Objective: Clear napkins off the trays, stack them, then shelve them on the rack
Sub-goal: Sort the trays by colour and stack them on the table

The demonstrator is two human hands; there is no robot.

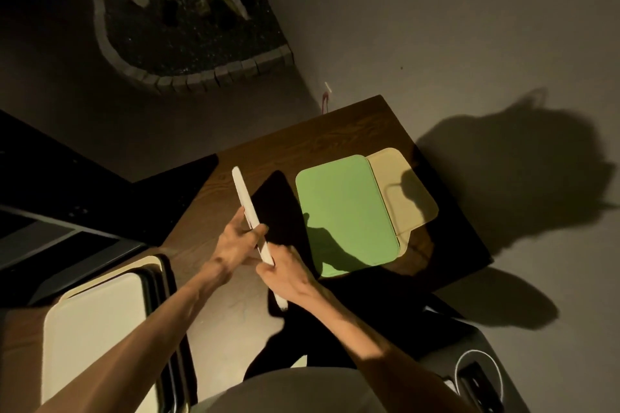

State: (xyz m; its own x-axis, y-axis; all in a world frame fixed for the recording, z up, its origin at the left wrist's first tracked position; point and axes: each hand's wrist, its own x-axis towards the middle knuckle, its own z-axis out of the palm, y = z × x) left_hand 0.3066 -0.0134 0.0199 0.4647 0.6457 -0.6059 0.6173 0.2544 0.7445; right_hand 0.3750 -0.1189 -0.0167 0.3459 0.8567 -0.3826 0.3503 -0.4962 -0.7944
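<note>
I hold a white tray (244, 198) tilted up on its edge above the wooden table (335, 131), so only its thin rim shows. My left hand (235, 241) grips its middle and my right hand (285, 273) grips its near end. To the right a green tray (345, 208) lies flat on a cream tray (412, 198) that sticks out beyond it. At the lower left a cream tray (97, 339) rests on top of a stack of darker trays (161, 278). No napkin is visible.
A dark counter with a metal frame (50, 238) runs along the left. A stone-edged planter bed (188, 33) lies on the floor beyond the table. A dark chair (469, 369) stands at the lower right. Strong shadows fall across the table and floor.
</note>
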